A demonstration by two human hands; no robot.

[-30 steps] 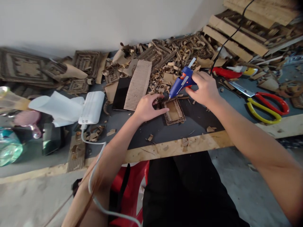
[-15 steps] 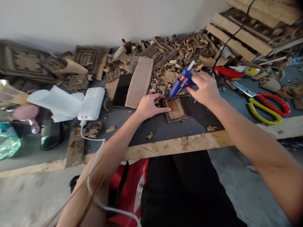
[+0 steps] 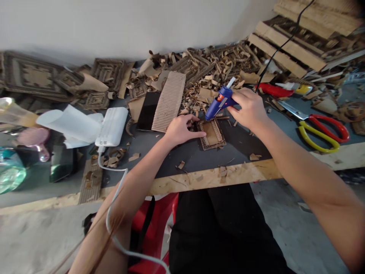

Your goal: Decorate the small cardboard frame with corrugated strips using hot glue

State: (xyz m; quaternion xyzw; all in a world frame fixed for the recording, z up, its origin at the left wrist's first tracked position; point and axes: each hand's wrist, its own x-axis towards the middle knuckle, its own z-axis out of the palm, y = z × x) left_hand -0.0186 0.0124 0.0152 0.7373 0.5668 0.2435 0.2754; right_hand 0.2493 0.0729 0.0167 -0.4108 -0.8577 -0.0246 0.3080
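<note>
My right hand (image 3: 248,107) is wrapped round a blue hot glue gun (image 3: 219,101), whose nozzle points down at the top left corner of a small cardboard frame (image 3: 212,133). This frame lies flat on the dark table top (image 3: 194,154). My left hand (image 3: 180,129) rests at the frame's left edge, fingers curled and pressing on it. A black cord runs from the gun up to the right.
Red and yellow scissors (image 3: 322,127) lie to the right. A heap of cardboard scraps (image 3: 205,72) and a corrugated strip (image 3: 169,101) sit behind. A white power bank (image 3: 112,126) with its cable, white paper and a phone (image 3: 61,164) are at left. Table's wooden edge (image 3: 205,179) runs along the front.
The glue gun's nozzle has stayed at the frame's top left corner, with the gun tilting slightly. My left hand holds the frame's left edge as before. The view shifted a little.
</note>
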